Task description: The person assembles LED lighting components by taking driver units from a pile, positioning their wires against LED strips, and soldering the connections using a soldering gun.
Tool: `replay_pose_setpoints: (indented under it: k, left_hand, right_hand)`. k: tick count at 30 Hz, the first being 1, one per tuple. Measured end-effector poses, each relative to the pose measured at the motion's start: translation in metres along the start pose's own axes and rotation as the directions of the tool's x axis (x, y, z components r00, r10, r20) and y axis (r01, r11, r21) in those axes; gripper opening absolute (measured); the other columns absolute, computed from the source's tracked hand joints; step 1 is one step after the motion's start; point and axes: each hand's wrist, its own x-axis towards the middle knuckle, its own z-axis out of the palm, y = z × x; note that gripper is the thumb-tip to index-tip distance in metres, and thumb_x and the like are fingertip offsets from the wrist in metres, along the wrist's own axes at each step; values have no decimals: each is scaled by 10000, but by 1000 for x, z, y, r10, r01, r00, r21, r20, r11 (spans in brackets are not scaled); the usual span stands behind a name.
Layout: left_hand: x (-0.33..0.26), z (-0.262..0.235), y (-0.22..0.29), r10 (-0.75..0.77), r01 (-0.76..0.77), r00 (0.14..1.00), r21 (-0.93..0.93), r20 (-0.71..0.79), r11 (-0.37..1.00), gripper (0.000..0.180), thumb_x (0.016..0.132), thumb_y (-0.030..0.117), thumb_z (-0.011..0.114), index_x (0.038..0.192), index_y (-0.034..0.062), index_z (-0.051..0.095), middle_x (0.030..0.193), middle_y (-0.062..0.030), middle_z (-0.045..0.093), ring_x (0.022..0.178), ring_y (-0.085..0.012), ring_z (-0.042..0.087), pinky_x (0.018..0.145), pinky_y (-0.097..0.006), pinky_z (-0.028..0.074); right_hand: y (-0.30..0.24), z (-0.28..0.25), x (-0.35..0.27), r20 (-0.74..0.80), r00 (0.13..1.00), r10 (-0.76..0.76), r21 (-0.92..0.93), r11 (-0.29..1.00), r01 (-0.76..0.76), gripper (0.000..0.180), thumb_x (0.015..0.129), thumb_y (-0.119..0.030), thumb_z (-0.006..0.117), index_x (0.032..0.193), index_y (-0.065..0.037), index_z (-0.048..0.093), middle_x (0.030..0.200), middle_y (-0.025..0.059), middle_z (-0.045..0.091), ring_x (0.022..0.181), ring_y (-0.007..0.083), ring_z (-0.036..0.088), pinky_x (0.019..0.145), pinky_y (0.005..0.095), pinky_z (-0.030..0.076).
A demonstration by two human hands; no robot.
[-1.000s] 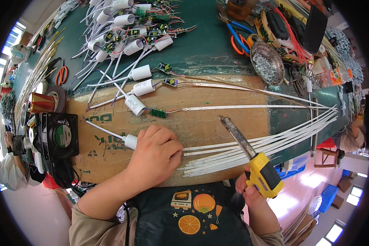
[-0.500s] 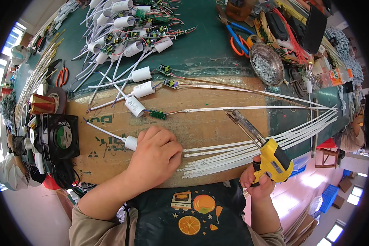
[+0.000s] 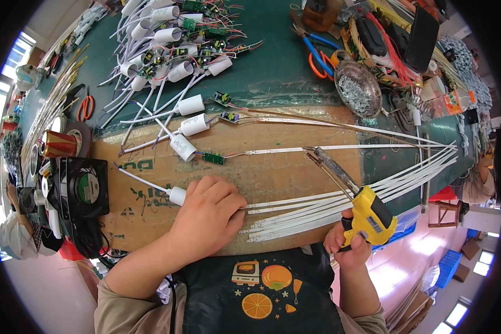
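My left hand [image 3: 210, 214] rests closed on the brown board [image 3: 295, 175], its fingertips near the left ends of a fanned bundle of white LED strips [image 3: 300, 217]. What the fingers pinch is hidden beneath them. A white cylindrical housing [image 3: 176, 195] with a white cable pokes out at the hand's left side. At the right, my right hand [image 3: 348, 245] grips the handle of a yellow-and-black soldering gun [image 3: 374, 216]. Its long tip points up and left, over the strips. Farther back lie three more white housings [image 3: 182, 147]; a green circuit board [image 3: 213, 158] joins one to a strip.
A heap of white housings and circuit boards [image 3: 170, 50] covers the far left. A black fan [image 3: 86, 186] stands left of the board. At the far right are blue-handled pliers [image 3: 320, 53], a metal dish of grey scraps [image 3: 359, 86] and a cluttered basket [image 3: 373, 42].
The view has shifted very slightly. Both hands hold nearly the same places, and the soldering gun stays over the strips.
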Motion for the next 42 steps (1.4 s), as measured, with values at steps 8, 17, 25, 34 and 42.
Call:
replay_pose_setpoints:
  k: [8,17,25,34,42]
  left_hand:
    - [-7,-37,-14,125,-138,983,86,136,987,370,694,106,773,1049,100,670,1044,-66,621,1058,-300,586,896,-428,449]
    - [11,-21,-31,152,-126,986,297,-68,947,345,719,85,770,1049,84,668,1037,-58,626,986,-278,602,831,-406,453]
    - [48,-11,-53,215,-102,945,405,-245,909,331,722,57,769,1037,83,667,1022,-54,618,945,-266,592,807,-397,461]
    - [72,-21,-61,183,-73,939,352,-290,933,270,764,98,776,1015,74,680,1058,-81,631,985,-300,602,863,-408,477]
    - [94,-81,-126,60,268,804,451,-592,852,257,787,129,746,1030,70,686,1151,-89,634,1110,-310,586,950,-427,450]
  right_hand:
    - [3,-2,-3,-8,1000,-12,39,999,12,660,863,-416,741,1309,2,491,650,41,534,497,153,530,460,313,457]
    - [4,-1,-2,-8,1000,-23,44,999,23,648,863,-401,741,1308,-1,493,648,45,536,490,158,529,457,321,455]
    - [5,-3,-3,3,999,-32,44,999,32,636,870,-403,725,1309,-6,493,652,41,534,496,158,530,465,323,455]
    - [5,-3,-3,-5,999,-32,45,998,32,646,871,-412,732,1314,-9,490,655,37,532,499,157,534,468,318,457]
    - [4,-4,-2,15,999,-35,43,998,34,649,870,-419,732,1312,-10,489,660,37,534,501,160,536,470,319,456]
